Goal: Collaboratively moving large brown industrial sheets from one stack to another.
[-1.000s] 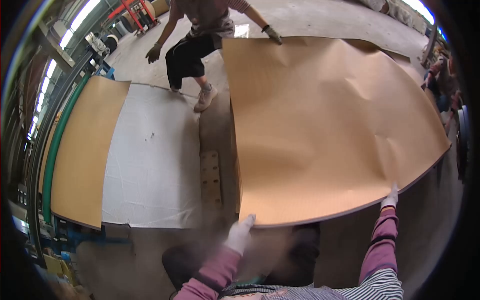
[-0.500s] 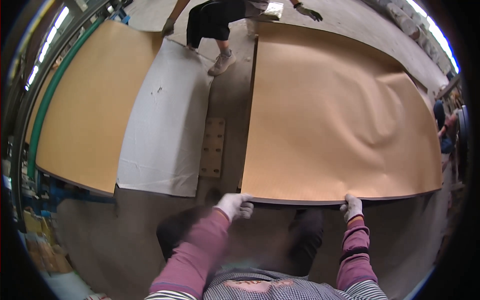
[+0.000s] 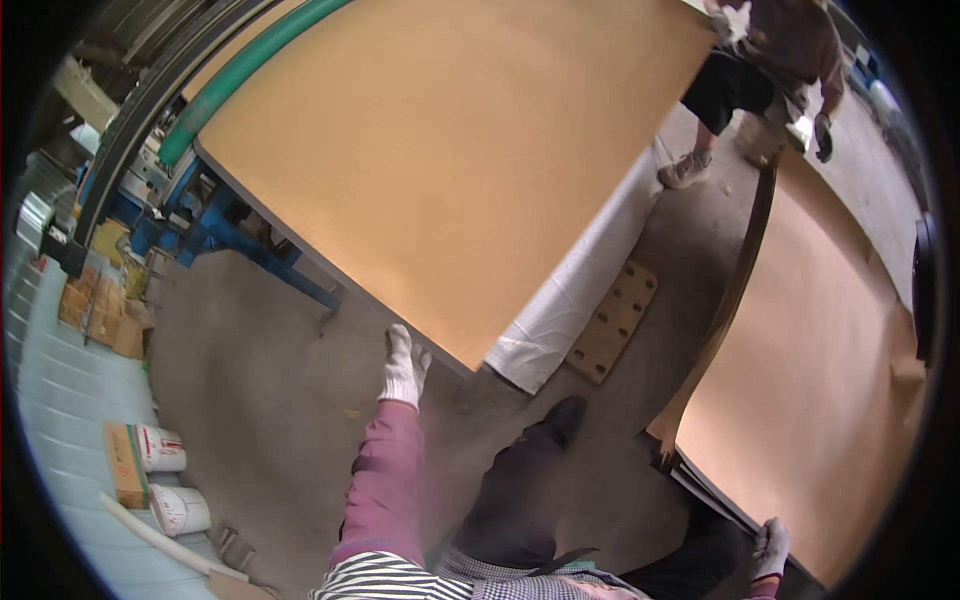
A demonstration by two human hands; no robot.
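Observation:
A large tan sheet point(image 3: 430, 170) with a grey edge stretches from the left past a green roller. My left hand point(image 3: 403, 365), in a pale glove, is at this sheet's near edge, its fingers closing on the rim; their undersides are hidden. At the lower right, my right hand point(image 3: 770, 548), also gloved, grips the near edge of another tan sheet point(image 3: 820, 390), which bends down along its left side. Beneath the left sheet a white sheet point(image 3: 545, 330) shows partly. Across from me a co-worker's gloved hand point(image 3: 735, 22) is at the left sheet's far corner.
A green roller point(image 3: 235, 85) and blue machine frame point(image 3: 240, 235) stand at the left. A board with holes point(image 3: 612, 322) lies on the floor between the sheets. White buckets point(image 3: 180, 508) and cardboard boxes point(image 3: 105, 310) sit lower left. The co-worker's shoe point(image 3: 686, 170) is beyond the board.
My view has swung left. My left hand has let go of the right tan sheet and moved to the left one, which now covers much of the white sheet. My right hand stays on its sheet.

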